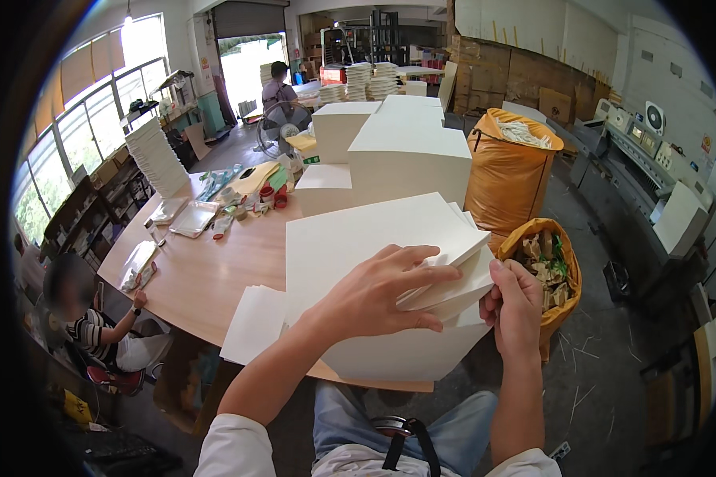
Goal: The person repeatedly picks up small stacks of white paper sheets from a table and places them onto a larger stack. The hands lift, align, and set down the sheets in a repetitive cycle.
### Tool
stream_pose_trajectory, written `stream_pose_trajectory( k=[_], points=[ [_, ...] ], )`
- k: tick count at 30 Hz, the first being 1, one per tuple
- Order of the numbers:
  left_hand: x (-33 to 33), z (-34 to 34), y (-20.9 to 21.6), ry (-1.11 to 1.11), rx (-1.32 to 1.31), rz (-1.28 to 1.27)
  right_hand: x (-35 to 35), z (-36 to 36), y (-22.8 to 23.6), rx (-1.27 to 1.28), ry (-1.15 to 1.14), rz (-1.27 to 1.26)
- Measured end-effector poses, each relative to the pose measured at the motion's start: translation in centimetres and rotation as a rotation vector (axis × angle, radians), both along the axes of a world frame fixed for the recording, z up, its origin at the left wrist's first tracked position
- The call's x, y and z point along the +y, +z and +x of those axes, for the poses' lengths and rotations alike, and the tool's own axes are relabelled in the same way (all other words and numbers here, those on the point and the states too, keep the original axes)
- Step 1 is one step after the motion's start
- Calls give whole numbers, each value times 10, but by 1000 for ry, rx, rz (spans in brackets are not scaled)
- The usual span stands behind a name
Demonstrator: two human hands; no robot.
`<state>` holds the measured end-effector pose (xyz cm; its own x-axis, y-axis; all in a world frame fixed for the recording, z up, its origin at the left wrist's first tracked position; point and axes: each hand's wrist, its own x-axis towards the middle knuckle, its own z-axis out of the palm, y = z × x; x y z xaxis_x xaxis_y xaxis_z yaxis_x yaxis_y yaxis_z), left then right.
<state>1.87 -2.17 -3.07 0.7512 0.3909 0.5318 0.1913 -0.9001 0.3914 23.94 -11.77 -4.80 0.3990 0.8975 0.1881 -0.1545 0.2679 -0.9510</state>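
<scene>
Pinching likely light, bendy sheets (469,280) by the corner, their best hold, right grip (517,298) is clenching, left grip (386,290) reaching over unclenched.

A paper stack (346,246) sits on the tabletop (207,274) at center frame, paper piles (410,171) behind it, two sacks (507,181) to its right, and an electric fan (286,126) beyond the tabletop at upper center-left.
</scene>
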Motion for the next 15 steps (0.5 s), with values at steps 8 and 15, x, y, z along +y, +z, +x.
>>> stream_pose_trajectory(
  k=[8,15],
  points=[
    [5,-1,-3,-16,-5,-77,-2,12,-3,-68,34,-21],
    [3,4,-4,-3,-50,-28,6,12,-23,-538,-184,143]
  ],
)
